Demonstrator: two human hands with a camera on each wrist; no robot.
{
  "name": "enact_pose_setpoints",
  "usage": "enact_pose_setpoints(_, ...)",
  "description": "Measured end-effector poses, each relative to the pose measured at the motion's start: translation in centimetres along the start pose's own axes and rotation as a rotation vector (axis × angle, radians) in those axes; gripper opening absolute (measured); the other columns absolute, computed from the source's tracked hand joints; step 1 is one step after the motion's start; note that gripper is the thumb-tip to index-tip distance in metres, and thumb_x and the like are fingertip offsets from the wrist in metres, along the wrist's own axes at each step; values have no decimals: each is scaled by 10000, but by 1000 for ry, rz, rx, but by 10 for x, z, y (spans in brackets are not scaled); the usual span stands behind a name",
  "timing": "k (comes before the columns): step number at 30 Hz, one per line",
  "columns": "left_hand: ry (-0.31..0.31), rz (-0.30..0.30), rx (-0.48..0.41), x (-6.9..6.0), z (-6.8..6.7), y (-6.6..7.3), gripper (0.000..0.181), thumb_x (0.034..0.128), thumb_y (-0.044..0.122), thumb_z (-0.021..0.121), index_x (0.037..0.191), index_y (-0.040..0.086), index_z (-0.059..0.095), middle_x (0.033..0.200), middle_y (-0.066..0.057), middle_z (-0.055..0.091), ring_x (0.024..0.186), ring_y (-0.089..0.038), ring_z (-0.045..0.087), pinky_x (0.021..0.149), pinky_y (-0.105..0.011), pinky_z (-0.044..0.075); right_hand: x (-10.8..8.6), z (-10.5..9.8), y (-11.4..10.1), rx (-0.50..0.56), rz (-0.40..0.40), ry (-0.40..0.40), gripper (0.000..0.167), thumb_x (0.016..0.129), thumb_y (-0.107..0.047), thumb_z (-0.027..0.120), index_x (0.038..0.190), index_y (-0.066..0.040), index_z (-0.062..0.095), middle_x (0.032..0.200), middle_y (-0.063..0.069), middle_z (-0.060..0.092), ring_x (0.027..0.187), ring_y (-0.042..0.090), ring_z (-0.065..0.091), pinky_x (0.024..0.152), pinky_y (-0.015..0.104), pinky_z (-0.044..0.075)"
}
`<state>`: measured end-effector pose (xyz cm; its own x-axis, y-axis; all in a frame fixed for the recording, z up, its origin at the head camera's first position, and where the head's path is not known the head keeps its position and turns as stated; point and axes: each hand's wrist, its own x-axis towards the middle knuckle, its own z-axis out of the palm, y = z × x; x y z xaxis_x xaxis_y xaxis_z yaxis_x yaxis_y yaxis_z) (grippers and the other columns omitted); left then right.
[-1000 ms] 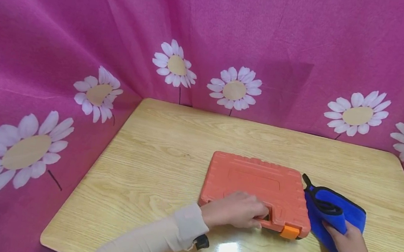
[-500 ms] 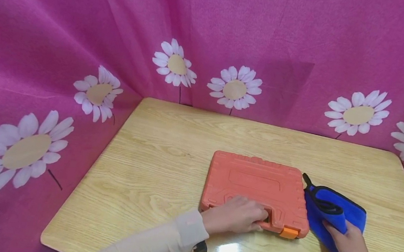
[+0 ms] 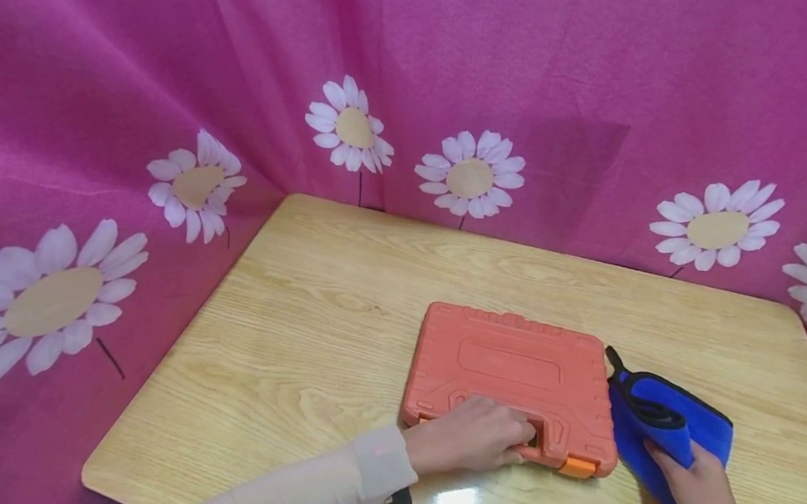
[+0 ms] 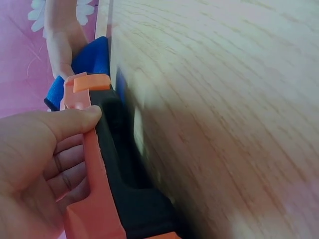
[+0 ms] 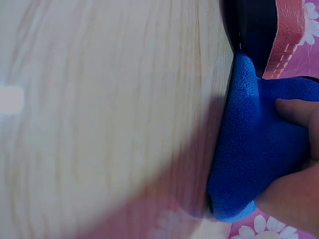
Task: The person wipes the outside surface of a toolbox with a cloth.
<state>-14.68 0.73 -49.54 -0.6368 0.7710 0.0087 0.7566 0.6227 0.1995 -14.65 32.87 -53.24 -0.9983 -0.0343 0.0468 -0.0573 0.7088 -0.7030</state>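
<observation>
A closed red plastic carrying case (image 3: 511, 362) with a black underside and orange latches (image 3: 577, 467) lies on the wooden table. My left hand (image 3: 479, 434) grips its handle; in the left wrist view the thumb presses the near edge and the other fingers curl into the handle opening. To the right of the case is a folded blue cloth (image 3: 711, 420) with black edging and a black loop. My right hand (image 3: 703, 490) holds that cloth, thumb on top, with some fingers hidden by its folds. In the right wrist view the cloth (image 5: 249, 134) appears close beside the case.
The light wooden table (image 3: 307, 299) has rounded corners and extends left of and behind the case. A magenta curtain (image 3: 562, 70) with white daisies hangs along its back and left sides. A bright reflection shows on the tabletop near the front.
The case's front edge has settled slightly, its left side shifting a little, with my left hand still on the handle. My right hand and the cloth have stayed nearly in place.
</observation>
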Motion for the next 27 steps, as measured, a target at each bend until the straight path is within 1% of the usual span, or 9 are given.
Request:
enact_pose_setpoints(4,8,-1,4,-1,2,0,200,1001,318,627,829,216,616,710,139,479,605,-11,382,509,-142,318,-1,0,1,1,-2,2,334,950,-152,673,1085,152,651,1021,338,666,814,-165,446,645,94,381)
enact_pose_setpoints(11,46,5,70,-2,7,2,192,1006,307,620,839,213,639,711,127,501,598,-10,389,497,-145,323,-1,1,1,13,-5,-7,343,956,-146,669,1108,161,642,1050,349,657,832,-181,436,653,78,377)
enact_pose_setpoints(15,66,9,94,-3,10,2,183,1000,295,628,835,216,634,718,123,512,592,-8,398,491,-153,324,-1,1,1,11,-15,2,328,952,-138,674,1096,157,648,1039,340,661,832,-176,441,651,76,376)
enact_pose_setpoints(20,64,9,94,-4,10,2,171,996,296,633,844,218,641,737,121,530,601,-3,417,505,-156,351,-1,1,1,14,-13,4,331,953,-143,674,1094,156,649,1039,338,660,833,-175,442,654,77,372)
enact_pose_setpoints(22,51,9,88,-5,10,2,161,998,292,630,856,217,645,748,120,534,609,-5,423,515,-157,363,-1,1,2,15,-11,6,328,951,-142,676,1089,155,650,1034,335,662,830,-172,445,653,80,373)
enact_pose_setpoints(24,33,8,58,-6,8,1,158,1005,285,617,867,212,645,757,118,535,622,-10,429,533,-157,375,-1,2,2,12,-13,12,316,947,-138,679,1075,149,655,1022,331,665,825,-166,448,650,85,373)
enact_pose_setpoints(25,23,7,30,-7,7,0,164,1009,287,609,868,210,645,760,120,533,628,-10,430,543,-152,377,-1,2,2,10,-15,13,312,945,-136,680,1072,147,656,1021,332,665,824,-164,449,649,86,374)
enact_pose_setpoints(27,24,-3,-59,-8,6,-3,148,1015,278,598,908,205,670,793,137,550,656,12,441,576,-125,385,-1,2,2,4,-17,16,311,944,-139,681,1070,145,658,1021,337,664,824,-167,444,646,88,372)
